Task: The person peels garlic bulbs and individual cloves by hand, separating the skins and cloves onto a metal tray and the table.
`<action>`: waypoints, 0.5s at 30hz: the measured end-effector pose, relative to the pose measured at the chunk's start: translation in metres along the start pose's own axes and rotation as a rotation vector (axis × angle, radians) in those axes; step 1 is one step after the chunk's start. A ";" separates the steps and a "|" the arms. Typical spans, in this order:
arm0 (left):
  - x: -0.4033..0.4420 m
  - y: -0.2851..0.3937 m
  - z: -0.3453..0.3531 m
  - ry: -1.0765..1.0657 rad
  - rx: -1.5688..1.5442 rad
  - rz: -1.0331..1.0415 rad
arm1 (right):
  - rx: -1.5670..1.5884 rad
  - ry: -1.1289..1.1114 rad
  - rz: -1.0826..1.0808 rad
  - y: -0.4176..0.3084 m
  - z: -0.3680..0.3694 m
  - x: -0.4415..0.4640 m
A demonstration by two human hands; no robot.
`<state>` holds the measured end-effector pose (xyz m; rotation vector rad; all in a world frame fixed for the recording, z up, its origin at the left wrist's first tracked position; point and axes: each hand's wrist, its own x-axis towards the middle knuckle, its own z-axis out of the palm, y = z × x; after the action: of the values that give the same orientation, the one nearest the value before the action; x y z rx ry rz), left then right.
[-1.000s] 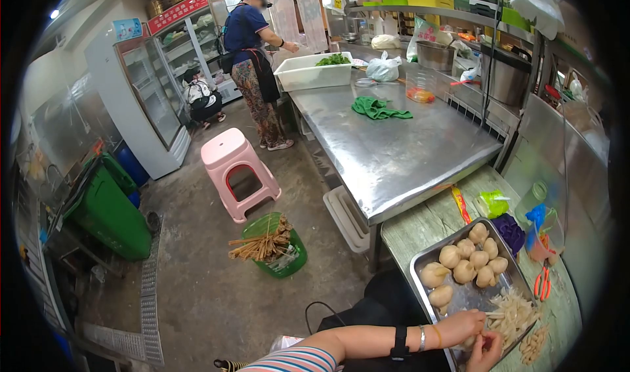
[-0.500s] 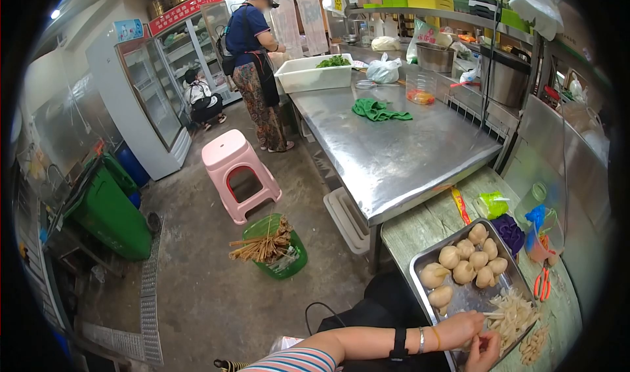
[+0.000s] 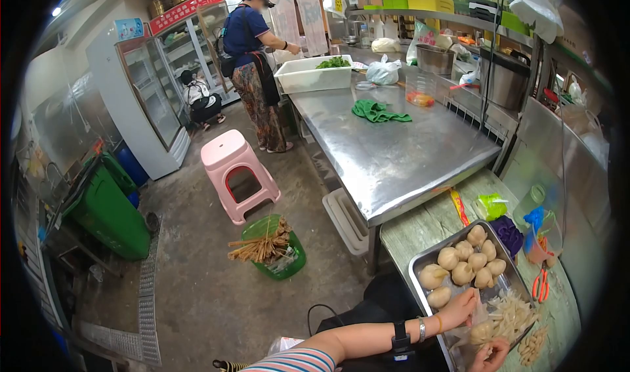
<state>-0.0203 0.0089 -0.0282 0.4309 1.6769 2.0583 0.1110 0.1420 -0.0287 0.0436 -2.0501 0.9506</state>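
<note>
My left hand [image 3: 459, 310] pinches the gathered translucent neck of a pale round pouch [image 3: 482, 332], held over the near end of a metal tray [image 3: 415, 279]. Close by at the lower edge is my right hand [image 3: 491, 355], its fingers curled together; whatever they pinch is too small to make out. Several finished-looking tan pouches [image 3: 461, 273] lie in the far half of the tray. A heap of pale thin strips [image 3: 510, 311] fills its near right side. Small pale pieces [image 3: 532, 347] rest on the wooden table outside the tray.
Orange-handled scissors [image 3: 541, 285], a purple cloth [image 3: 507, 233] and a plastic tub [image 3: 542, 244] lie right of the tray. Beyond is a steel table [image 3: 400, 155] with a green cloth [image 3: 379, 111]. A pink stool [image 3: 237, 175] and a green basket [image 3: 282, 257] stand on the floor. Two other people are further back.
My hands have moved apart, the left going up the tray and the right slightly lower. The pouch now shows between them. The standing person's arm has reached out further.
</note>
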 end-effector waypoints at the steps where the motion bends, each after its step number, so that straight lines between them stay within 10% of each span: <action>1: -0.003 0.005 0.002 0.048 -0.208 -0.062 | 0.114 0.058 0.055 0.002 0.001 0.001; 5: -0.003 0.008 -0.006 -0.042 -0.192 -0.079 | 0.168 0.089 0.150 0.006 0.002 -0.002; 8: -0.011 0.017 -0.003 0.199 0.107 0.417 | 0.130 0.057 0.149 0.020 0.001 -0.006; 10: -0.021 0.015 0.001 -0.158 0.404 0.691 | 0.031 -0.030 0.260 0.024 -0.002 -0.006; 15: -0.024 0.005 0.013 -0.305 0.539 0.618 | -0.094 -0.102 0.185 0.018 0.001 -0.001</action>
<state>0.0063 0.0064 -0.0192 1.5177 2.0520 1.7308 0.1044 0.1537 -0.0403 -0.1532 -2.2201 0.9803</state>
